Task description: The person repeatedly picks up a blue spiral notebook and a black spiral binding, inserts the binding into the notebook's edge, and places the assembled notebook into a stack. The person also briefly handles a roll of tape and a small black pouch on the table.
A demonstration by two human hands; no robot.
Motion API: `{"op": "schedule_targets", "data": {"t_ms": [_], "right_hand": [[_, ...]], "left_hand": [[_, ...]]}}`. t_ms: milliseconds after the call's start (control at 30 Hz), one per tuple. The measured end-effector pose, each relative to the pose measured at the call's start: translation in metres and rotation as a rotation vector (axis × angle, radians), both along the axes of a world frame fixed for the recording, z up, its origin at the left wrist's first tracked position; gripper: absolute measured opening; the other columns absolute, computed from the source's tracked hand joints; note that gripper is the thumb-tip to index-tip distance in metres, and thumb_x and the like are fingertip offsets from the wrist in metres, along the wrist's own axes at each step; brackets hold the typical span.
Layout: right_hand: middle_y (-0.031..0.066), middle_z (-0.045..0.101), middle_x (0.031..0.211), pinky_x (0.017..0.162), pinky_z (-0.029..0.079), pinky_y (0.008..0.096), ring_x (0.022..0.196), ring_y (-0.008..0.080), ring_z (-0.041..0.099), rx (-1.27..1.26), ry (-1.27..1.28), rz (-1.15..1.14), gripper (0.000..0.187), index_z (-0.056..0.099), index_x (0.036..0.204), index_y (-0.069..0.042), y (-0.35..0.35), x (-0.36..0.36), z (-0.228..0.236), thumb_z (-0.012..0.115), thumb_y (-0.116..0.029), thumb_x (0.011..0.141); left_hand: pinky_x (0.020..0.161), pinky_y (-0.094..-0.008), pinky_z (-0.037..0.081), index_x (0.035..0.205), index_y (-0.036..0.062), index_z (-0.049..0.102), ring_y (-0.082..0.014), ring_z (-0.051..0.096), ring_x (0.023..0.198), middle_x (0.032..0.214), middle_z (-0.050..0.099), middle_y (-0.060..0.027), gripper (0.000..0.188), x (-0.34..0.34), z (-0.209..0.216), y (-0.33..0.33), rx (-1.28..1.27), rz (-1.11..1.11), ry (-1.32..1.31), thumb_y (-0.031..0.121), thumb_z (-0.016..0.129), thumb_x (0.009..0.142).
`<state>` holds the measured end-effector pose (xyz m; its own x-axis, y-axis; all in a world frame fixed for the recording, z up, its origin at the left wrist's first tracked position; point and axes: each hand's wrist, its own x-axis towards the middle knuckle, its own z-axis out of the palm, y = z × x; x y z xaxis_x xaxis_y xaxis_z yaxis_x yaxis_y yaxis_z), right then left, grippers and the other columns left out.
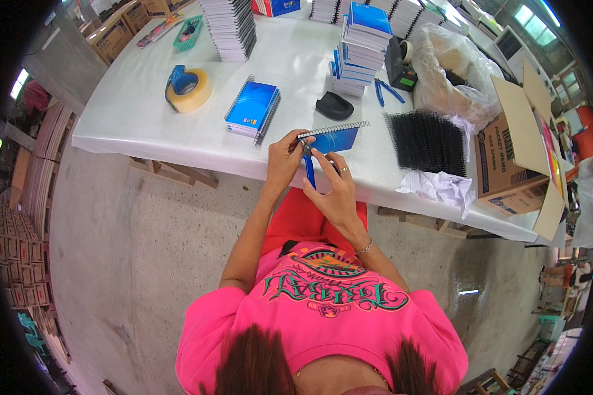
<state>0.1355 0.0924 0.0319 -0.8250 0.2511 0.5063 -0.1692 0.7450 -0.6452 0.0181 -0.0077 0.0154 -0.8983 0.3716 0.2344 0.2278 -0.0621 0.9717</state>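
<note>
My left hand (283,158) is closed on the left end of a small blue spiral notebook (339,140), whose wire coil runs along its far edge. My right hand (337,193) is closed around the blue-handled pliers (310,170), and their jaws meet the coil's left end beside my left fingertips. The fingers partly hide the jaws and the wire end. Beyond the notebook lies a black, rounded object (335,105). To the left, a short pile of blue spiral notebooks (253,105) rests on the white table (145,125).
Tall notebook stacks (366,43) stand at the back. Left is a tape roll (194,90) on a blue dispenser. To the right are more pliers (389,93), black coils (428,141), crumpled paper (441,187), a plastic bag (451,72) and an open carton (510,161).
</note>
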Motion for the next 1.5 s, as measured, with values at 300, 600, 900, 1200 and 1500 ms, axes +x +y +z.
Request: {"op": "schedule_targets", "data": {"t_ms": [300, 600, 900, 1200, 1500], "right_hand": [[0.0174, 0.057, 0.118, 0.084, 0.051, 0.0398, 0.098, 0.0318, 0.061, -0.006, 0.010, -0.013, 0.059, 0.060, 0.132, -0.013, -0.001, 0.001, 0.000, 0.076, -0.014, 0.076], [0.0161, 0.059, 0.116, 0.078, 0.056, 0.0347, 0.090, 0.0254, 0.066, -1.213, -0.310, 0.538, 0.045, 0.053, 0.132, -0.006, 0.021, -0.001, 0.010, 0.064, -0.021, 0.091], [0.0187, 0.055, 0.116, 0.089, 0.047, 0.0388, 0.101, 0.0281, 0.058, -0.442, -0.344, 0.314, 0.041, 0.052, 0.130, -0.006, 0.072, -0.008, 0.025, 0.058, -0.025, 0.095], [0.0247, 0.047, 0.129, 0.107, 0.030, 0.0477, 0.120, 0.0398, 0.044, 0.357, -0.111, -0.273, 0.046, 0.052, 0.133, -0.009, 0.120, -0.037, -0.047, 0.060, -0.024, 0.091], [0.0216, 0.048, 0.130, 0.107, 0.029, 0.0466, 0.122, 0.0369, 0.044, 0.347, -0.112, -0.281, 0.043, 0.054, 0.133, -0.010, 0.120, -0.034, -0.046, 0.060, -0.026, 0.093]], "left_hand": [[0.070, -0.0228, 0.052, 0.113, -0.0048, 0.065, -0.0087, 0.067, 0.084, 0.095, 0.074, -0.0097, 0.023, 0.003, 0.002, -0.001, -0.077, 0.029, 0.027, 0.008, 0.058, 0.095], [0.064, -0.0228, 0.050, 0.112, -0.0016, 0.066, -0.0081, 0.064, 0.076, 0.092, 0.074, -0.0105, 0.021, 0.014, -0.003, 0.003, -0.076, 0.130, 0.176, 0.004, 0.056, 0.094], [0.058, -0.0251, 0.049, 0.103, -0.0003, 0.069, -0.0085, 0.059, 0.063, 0.074, 0.066, -0.0047, 0.016, -0.004, 0.049, -0.022, -0.113, 0.267, 0.004, 0.009, 0.063, 0.092], [0.073, -0.0294, 0.048, 0.116, 0.0059, 0.062, -0.0148, 0.058, 0.081, 0.089, 0.062, -0.0087, 0.030, -0.149, 0.105, -0.091, -0.269, 0.067, 0.391, 0.018, 0.044, 0.096], [0.099, -0.0370, 0.041, 0.113, 0.0084, 0.068, -0.0293, 0.059, 0.107, 0.113, 0.067, -0.0149, 0.043, -0.222, 0.080, -0.047, -0.703, -0.352, 0.667, 0.021, 0.034, 0.091]]}}
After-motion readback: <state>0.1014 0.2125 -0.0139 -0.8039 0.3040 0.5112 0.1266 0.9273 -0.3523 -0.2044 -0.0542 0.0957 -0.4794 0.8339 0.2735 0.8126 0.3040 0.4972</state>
